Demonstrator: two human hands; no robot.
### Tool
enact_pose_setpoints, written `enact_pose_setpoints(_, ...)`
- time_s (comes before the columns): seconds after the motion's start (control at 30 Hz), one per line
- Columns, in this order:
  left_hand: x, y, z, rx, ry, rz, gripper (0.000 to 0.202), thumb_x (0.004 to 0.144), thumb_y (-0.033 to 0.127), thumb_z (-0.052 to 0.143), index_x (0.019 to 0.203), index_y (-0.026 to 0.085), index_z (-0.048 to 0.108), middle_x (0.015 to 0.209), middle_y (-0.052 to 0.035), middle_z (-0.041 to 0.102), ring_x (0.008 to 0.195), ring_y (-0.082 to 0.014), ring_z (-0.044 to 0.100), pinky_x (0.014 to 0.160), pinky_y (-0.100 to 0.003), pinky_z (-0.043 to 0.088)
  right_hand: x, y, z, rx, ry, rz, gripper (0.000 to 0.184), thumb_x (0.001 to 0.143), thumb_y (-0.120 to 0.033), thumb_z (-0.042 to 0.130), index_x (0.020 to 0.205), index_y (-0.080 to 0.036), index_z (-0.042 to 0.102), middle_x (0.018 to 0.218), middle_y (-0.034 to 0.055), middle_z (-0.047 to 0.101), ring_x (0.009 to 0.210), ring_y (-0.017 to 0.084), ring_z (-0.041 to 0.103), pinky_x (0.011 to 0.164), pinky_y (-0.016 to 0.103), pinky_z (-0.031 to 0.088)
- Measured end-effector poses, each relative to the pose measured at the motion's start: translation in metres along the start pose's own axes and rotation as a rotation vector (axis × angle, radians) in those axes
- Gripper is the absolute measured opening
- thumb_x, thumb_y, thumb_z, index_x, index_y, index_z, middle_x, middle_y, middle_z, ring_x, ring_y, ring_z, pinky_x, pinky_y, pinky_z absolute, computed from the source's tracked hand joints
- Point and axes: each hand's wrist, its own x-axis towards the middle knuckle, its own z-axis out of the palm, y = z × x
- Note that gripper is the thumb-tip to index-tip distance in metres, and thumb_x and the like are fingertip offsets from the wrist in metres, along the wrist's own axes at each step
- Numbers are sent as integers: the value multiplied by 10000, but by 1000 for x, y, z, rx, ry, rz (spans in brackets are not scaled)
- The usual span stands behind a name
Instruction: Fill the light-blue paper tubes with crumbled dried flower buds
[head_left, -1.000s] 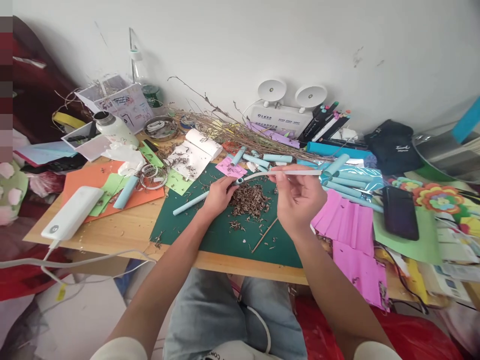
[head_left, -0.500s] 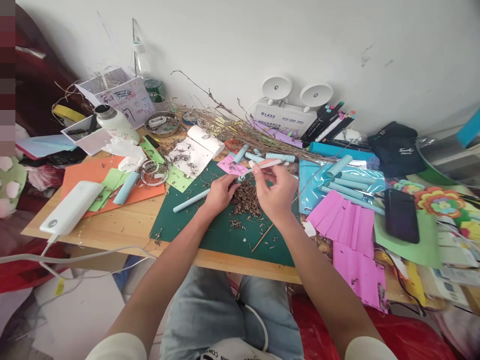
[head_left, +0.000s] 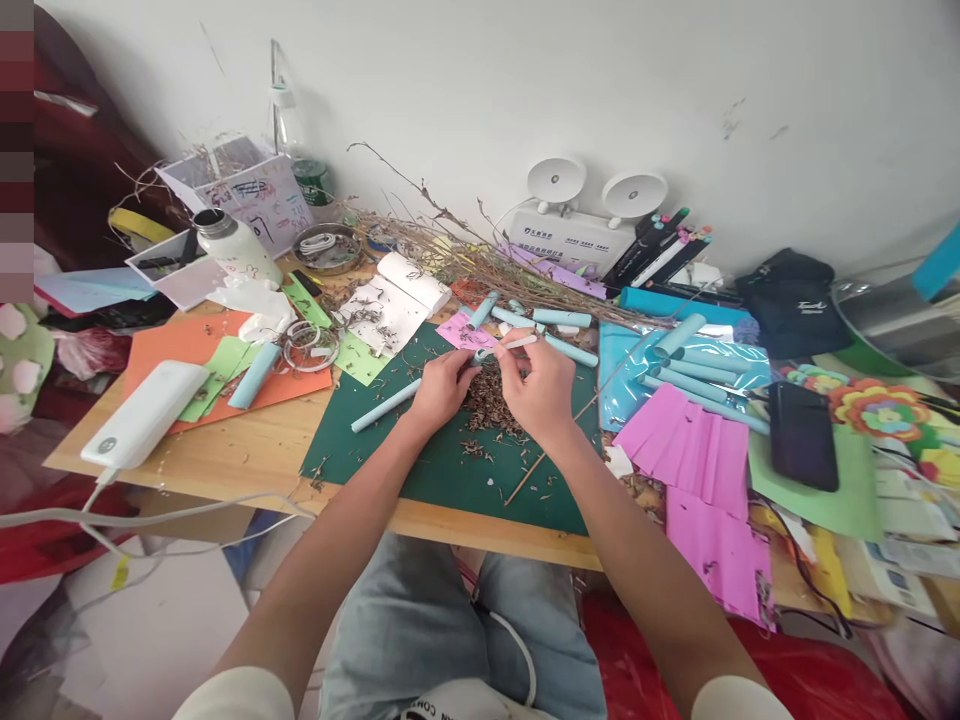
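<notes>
My left hand (head_left: 441, 388) is closed around a light blue paper tube (head_left: 386, 405), which slants from the lower left up to its open end just past my fingertips. In my right hand (head_left: 538, 385), fingers and thumb pinch a thin white stick (head_left: 517, 343). Its tip meets the tube's open end; how far it reaches inside I cannot tell. Beneath both hands, a heap of dry brown plant bits (head_left: 491, 402) lies on a dark green cutting mat (head_left: 442, 490). A thin twig (head_left: 525, 478) rests on the mat beside my right wrist.
More blue tubes (head_left: 705, 365) lie on a blue plastic packet at right, by pink crepe paper (head_left: 682, 440) and a black phone (head_left: 802, 435). Dry branches (head_left: 465, 262) stretch along the back. On the left are a white power bank (head_left: 144, 415), an open bottle (head_left: 236, 245) and orange paper (head_left: 161, 350).
My right hand has moved left and slightly down with the white stick, toward the tube's end. A blue tube behind it now shows more. My left hand has stayed nearly still.
</notes>
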Motion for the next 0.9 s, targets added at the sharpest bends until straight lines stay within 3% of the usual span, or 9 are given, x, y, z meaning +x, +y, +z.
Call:
enact_pose_setpoints(0.13, 0, -1, 0, 48, 15, -7, 77, 911, 236, 572, 934, 181, 622, 864, -55, 685, 784, -182, 613, 735, -280, 472, 6, 1, 2, 24, 77, 13, 120, 944, -318, 485, 939, -231, 568, 922, 57, 683, 798, 180, 682, 712, 313, 583)
enact_pose_setpoints(0.27, 1, 0, -1, 54, -1, -16, 89, 920, 236, 556, 939, 183, 624, 854, -54, 687, 764, -179, 612, 721, -278, 470, 13, 2, 5, -11, -50, 6, 96, 933, -280, 476, 918, -226, 554, 808, 37, 661, 719, 178, 658, 672, 310, 558)
enact_pose_setpoints(0.4, 2, 1, -1, 45, 1, -13, 79, 915, 235, 560, 932, 186, 619, 847, -51, 678, 776, -182, 607, 733, -282, 471, 17, 3, 6, -3, 6, 18, 79, 931, -271, 473, 939, -229, 540, 846, 38, 656, 756, 176, 656, 683, 309, 548)
enact_pose_setpoints(0.53, 1, 0, -1, 46, -3, -7, 82, 918, 232, 550, 914, 182, 615, 851, -52, 673, 771, -179, 602, 722, -277, 465, 18, 4, 6, -38, -79, -9, 69, 919, -233, 469, 926, -221, 536, 834, 43, 657, 726, 179, 640, 682, 317, 525)
enact_pose_setpoints(0.7, 1, -1, 0, 35, 5, -1, 89, 917, 237, 549, 940, 182, 615, 880, -63, 680, 794, -186, 606, 745, -286, 471, 18, 1, 3, -45, -15, -14, 75, 935, -251, 455, 954, -224, 523, 866, 50, 651, 753, 179, 640, 697, 318, 516)
enact_pose_setpoints(0.83, 1, -1, 0, 50, -4, -13, 82, 913, 232, 543, 901, 185, 610, 826, -48, 664, 756, -176, 595, 708, -272, 460, 18, 0, 5, -50, -87, -9, 65, 923, -225, 457, 934, -226, 521, 802, 29, 637, 695, 169, 624, 669, 310, 511)
enact_pose_setpoints(0.9, 1, 0, -1, 46, -5, -15, 81, 912, 231, 544, 886, 187, 606, 815, -45, 656, 753, -174, 588, 707, -272, 456, 18, 0, 6, -15, -23, 7, 64, 935, -255, 456, 947, -234, 515, 830, 29, 641, 721, 167, 632, 674, 304, 521)
